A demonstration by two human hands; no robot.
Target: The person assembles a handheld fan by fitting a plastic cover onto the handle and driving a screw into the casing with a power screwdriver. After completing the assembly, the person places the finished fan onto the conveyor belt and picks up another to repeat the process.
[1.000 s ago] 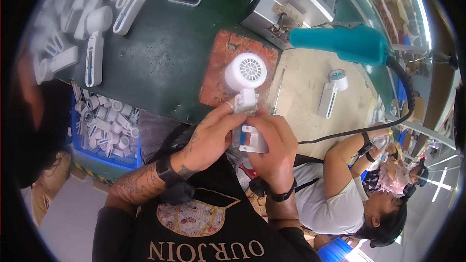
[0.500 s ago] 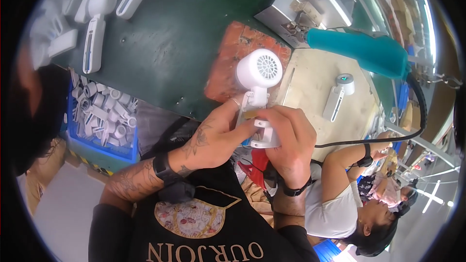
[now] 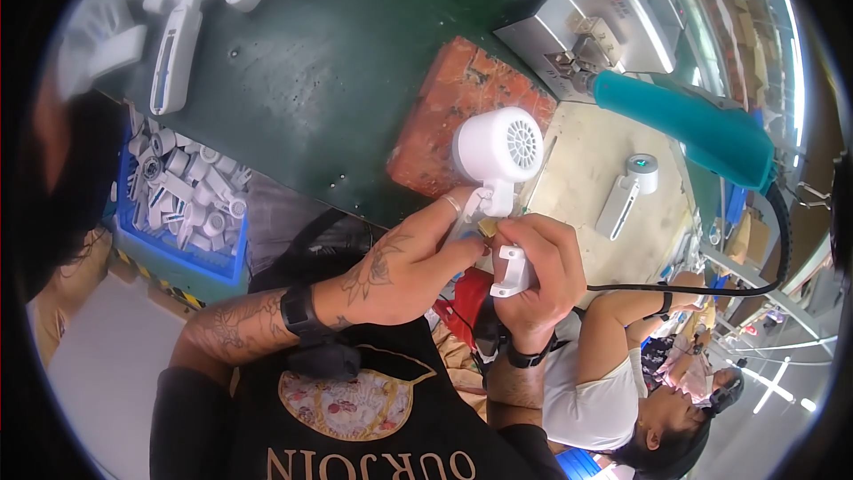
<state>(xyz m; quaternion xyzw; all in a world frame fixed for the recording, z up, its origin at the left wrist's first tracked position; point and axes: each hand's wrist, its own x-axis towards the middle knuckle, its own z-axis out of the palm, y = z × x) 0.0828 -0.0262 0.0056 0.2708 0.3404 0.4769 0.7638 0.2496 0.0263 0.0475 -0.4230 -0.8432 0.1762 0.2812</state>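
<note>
My left hand (image 3: 409,258) is closed around the handle of a white handheld fan (image 3: 489,147), whose round grilled head stands above my fingers. A small yellowish piece (image 3: 487,228) shows between the fingertips of both hands at the handle; which hand grips it I cannot make out. In my right hand (image 3: 553,271), closed and just right of the handle, is a white plastic part (image 3: 510,276) with small holes, its end poking out toward me. The inside of the fan's handle is mostly hidden by my fingers. Under the fan head lies a reddish-brown block (image 3: 435,116).
A teal tool holder (image 3: 680,124) with a black cable juts from a metal box (image 3: 586,27) at right. Another small fan (image 3: 626,196) lies on the pale board. White fan bodies (image 3: 178,53) crowd the far left; a blue crate (image 3: 187,253) holds white parts. A co-worker (image 3: 595,382) sits at right.
My right hand has drawn the white plastic part slightly down and right, away from the fan's handle. The fan head has shifted a little right and down in view; the surroundings shift too.
</note>
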